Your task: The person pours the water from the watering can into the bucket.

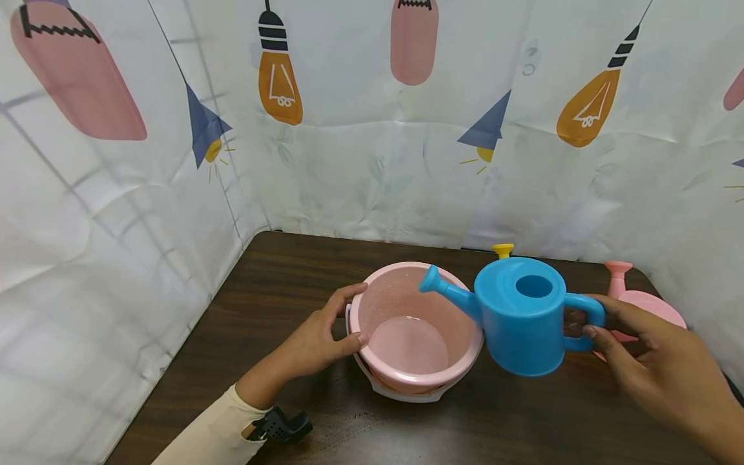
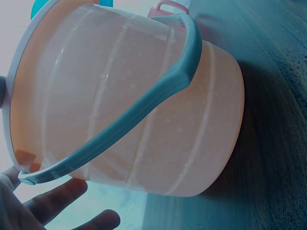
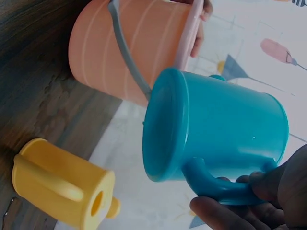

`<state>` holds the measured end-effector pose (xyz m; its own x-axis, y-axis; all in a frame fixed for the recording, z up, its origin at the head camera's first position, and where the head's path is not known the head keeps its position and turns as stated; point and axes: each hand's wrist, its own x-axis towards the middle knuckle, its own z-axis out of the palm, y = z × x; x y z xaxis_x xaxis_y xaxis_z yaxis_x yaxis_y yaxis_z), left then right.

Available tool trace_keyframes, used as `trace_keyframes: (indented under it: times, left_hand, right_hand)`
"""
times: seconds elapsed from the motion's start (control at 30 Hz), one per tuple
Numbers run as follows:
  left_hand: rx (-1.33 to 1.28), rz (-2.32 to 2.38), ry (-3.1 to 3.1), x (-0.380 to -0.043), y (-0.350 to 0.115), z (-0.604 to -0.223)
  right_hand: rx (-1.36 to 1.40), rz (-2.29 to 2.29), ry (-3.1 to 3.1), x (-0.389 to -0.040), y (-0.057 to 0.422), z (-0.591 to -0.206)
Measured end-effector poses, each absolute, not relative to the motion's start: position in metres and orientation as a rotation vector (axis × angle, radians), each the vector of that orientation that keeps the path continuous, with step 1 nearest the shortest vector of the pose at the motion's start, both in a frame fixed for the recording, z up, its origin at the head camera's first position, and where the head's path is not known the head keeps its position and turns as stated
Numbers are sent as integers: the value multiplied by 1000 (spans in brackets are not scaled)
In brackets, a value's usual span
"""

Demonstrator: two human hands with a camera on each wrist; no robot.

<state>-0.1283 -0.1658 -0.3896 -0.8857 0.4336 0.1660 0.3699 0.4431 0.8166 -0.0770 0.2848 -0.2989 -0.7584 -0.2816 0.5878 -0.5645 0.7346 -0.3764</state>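
Note:
A pink bucket [image 1: 401,378] with a pale handle stands upright on the dark table, droplets on its inner wall. My left hand [image 1: 316,339] holds the bucket's left rim, thumb and a finger over the edge; in the left wrist view other fingers [image 2: 60,196] extend along the outside. My right hand [image 1: 662,361] grips a blue watering can [image 1: 520,329] by its handle. The can is raised and roughly level, its spout over the bucket's right side. In the right wrist view the can's base [image 3: 163,127] faces the camera. What it contains is hidden.
A yellow watering can [image 3: 62,182] stands behind the blue one, mostly hidden in the head view. Farther right, a pink watering can [image 1: 651,303] sits partly behind my right hand. A patterned white sheet [image 1: 360,161] hangs along the table's [image 1: 279,278] back and left edges.

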Motion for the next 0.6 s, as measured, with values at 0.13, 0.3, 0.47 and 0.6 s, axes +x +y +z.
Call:
trace_keyframes:
  times: [0.13, 0.3, 0.47, 0.6]
  left_hand:
    - [731, 1452, 2613, -128, -166, -390]
    - [735, 1455, 2608, -129, -167, -391]
    - [735, 1455, 2605, -128, -167, -390]
    - [738, 1457, 2607, -128, -167, -390]
  right_hand:
    - [697, 762, -2418, -79, 282, -295]
    - [742, 738, -2416, -81, 280, -290]
    - [721, 673, -2455, -82, 279, -286]
    - [714, 646, -2466, -83, 279, -284]
